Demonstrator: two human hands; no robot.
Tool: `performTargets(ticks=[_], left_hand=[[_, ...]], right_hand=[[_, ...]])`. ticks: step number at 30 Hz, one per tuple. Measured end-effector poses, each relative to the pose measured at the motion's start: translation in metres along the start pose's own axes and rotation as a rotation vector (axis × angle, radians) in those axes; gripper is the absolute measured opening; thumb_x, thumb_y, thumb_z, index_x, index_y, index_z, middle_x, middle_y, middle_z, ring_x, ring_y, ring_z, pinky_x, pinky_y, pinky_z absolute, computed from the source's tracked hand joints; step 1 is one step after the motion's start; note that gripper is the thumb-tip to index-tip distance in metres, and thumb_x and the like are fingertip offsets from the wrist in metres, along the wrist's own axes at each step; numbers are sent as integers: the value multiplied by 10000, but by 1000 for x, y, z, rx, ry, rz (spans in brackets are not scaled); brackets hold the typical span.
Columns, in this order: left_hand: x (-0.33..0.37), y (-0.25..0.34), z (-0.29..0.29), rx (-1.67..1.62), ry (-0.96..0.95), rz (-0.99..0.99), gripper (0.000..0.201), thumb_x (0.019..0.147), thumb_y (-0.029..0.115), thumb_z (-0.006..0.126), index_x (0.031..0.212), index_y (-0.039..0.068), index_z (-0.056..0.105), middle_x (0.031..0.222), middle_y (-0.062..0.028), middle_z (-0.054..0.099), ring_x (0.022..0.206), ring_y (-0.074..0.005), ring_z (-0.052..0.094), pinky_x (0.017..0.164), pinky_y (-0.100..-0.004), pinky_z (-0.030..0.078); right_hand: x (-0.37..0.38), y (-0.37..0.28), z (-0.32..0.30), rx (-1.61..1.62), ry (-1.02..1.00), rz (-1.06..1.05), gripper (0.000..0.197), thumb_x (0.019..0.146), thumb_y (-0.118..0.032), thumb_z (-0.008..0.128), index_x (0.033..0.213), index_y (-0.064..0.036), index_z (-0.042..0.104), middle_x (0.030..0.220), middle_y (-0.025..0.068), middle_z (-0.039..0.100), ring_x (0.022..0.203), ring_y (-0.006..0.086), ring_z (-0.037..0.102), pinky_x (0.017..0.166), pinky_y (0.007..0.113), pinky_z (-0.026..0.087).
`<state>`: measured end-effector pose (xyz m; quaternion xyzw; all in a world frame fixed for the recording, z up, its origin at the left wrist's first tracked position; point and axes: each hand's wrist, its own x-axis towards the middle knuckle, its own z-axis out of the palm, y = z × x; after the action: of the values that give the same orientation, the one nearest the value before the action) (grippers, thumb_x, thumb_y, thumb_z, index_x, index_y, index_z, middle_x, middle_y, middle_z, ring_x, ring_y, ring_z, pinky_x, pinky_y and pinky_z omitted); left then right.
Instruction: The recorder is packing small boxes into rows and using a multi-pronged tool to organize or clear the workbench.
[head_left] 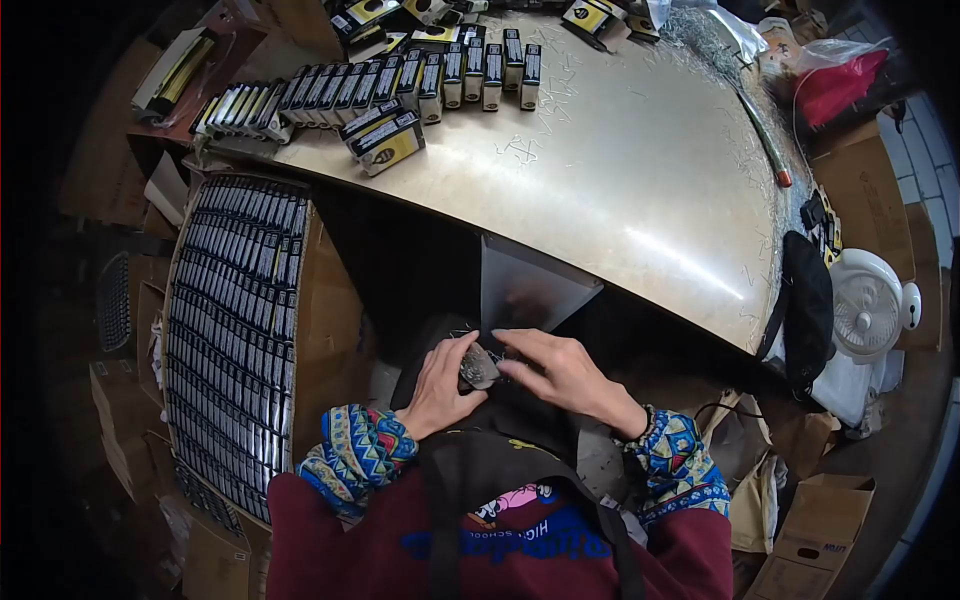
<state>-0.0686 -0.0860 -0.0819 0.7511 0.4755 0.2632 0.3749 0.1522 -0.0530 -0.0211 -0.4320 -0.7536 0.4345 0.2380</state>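
Observation:
My left hand [440,382] is curled around a small grey, rough-looking clump [479,369] over my lap. Thin bits that look like wire stick out near it; exactly what the clump is cannot be made out. My right hand [572,376] is close on its other side, fingers stretched toward it and thumb apart from them. The right thumb tip comes near or touches the clump's edge. Both forearms wear patterned blue sleeve covers, and a dark apron [500,450] lies below the hands.
Ahead is a metal-topped table [620,200] with scattered thin wire pieces. Small black-and-yellow boxes [430,85] stand in a row, two in front [385,140]. At left, a carton [315,310] holds many packed boxes. A white fan [868,305] and a cardboard box [815,535] are at right.

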Motion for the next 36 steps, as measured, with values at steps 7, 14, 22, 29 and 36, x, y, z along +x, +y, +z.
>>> performTargets(ticks=[7, 14, 22, 29, 36], left_hand=[[41, 30, 4, -84, 212, 88, 795, 679, 106, 765, 1371, 34, 381, 1179, -209, 528, 1058, -388, 552, 904, -421, 453], [60, 45, 4, -147, 230, 12, 879, 669, 95, 772, 1414, 27, 311, 1165, -220, 517, 1057, -408, 542, 896, -448, 454], [77, 54, -3, 16, 232, 131, 970, 692, 129, 804, 1459, -16, 228, 1287, -203, 478, 1161, -371, 487, 975, -409, 410], [86, 63, -6, -114, 268, -11, 638, 692, 119, 790, 1221, 4, 452, 1087, -218, 577, 978, -394, 599, 811, -422, 500], [90, 68, -6, 6, 299, 79, 660, 662, 100, 800, 1216, 3, 456, 1041, -213, 583, 966, -399, 600, 816, -426, 498]], right_hand=[[9, -20, -4, 168, 322, -28, 369, 816, -8, 710, 1175, 24, 627, 1081, 172, 683, 951, 232, 693, 787, 287, 543], [20, -34, -28, -152, 374, -339, 338, 814, -1, 710, 1147, 2, 649, 1005, 160, 699, 890, 226, 706, 753, 288, 552], [20, -15, -61, -75, 443, 202, 142, 873, -68, 658, 982, 17, 692, 741, 126, 698, 648, 148, 672, 599, 279, 520], [21, -16, -57, -141, 418, -136, 354, 810, -53, 731, 1138, 10, 613, 1250, 197, 586, 1038, 260, 640, 865, 326, 521], [38, -15, -36, -200, 670, -198, 189, 773, -21, 733, 951, -3, 670, 1219, 208, 611, 1050, 340, 607, 847, 372, 517]])
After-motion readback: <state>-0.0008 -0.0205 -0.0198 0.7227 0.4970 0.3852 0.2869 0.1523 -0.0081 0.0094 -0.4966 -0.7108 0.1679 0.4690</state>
